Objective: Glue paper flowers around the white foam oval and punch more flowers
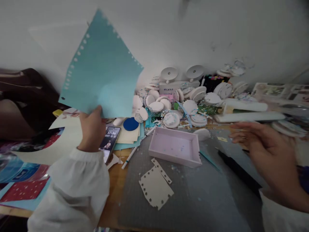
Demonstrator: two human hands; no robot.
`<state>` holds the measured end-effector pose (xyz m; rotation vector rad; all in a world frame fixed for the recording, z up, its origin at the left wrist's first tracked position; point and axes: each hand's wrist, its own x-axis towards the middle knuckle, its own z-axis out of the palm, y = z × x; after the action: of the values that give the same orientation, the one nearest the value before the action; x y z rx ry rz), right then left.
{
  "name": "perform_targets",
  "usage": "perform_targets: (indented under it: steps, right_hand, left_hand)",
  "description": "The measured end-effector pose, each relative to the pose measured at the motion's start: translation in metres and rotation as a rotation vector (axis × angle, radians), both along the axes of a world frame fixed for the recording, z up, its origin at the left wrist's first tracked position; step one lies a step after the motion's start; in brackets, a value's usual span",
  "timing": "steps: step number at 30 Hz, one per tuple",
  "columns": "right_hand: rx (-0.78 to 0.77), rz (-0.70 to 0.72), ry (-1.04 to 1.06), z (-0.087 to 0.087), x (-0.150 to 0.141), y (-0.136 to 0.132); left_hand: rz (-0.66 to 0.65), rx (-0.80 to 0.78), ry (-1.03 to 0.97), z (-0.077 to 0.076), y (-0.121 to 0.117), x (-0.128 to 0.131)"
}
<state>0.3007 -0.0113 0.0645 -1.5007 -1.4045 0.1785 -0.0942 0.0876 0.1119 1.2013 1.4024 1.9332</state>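
My left hand (90, 129) is closed on the bottom edge of a light blue paper sheet (101, 67) and holds it upright above the desk; punched holes run along the sheet's edges. My right hand (265, 154) hovers at the right over the grey cutting mat (193, 199), blurred by motion, fingers stretched loosely toward the left with nothing visible in them. A cream paper piece (155, 188) with punched flower holes lies on the mat. Behind it stands a shallow pale pink tray (175, 146).
A phone (110, 141) lies under my left hand beside a white pen (135, 149) and a dark blue disc (130, 124). A heap of white round discs (188, 103) fills the back. Coloured card sheets (26, 187) lie left; a black ruler (238, 172) lies right.
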Motion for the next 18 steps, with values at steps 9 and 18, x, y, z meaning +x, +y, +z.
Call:
perform_targets:
  steps: [9, 18]
  right_hand:
    - [-0.155, 0.165, -0.360, -0.051, 0.006, 0.041]
    - [-0.045, 0.125, -0.556, -0.033, 0.013, 0.040]
  left_hand:
    - [-0.199, -0.324, -0.315, 0.003, 0.047, -0.041]
    - [-0.611, -0.915, -0.186, -0.001, 0.021, -0.050]
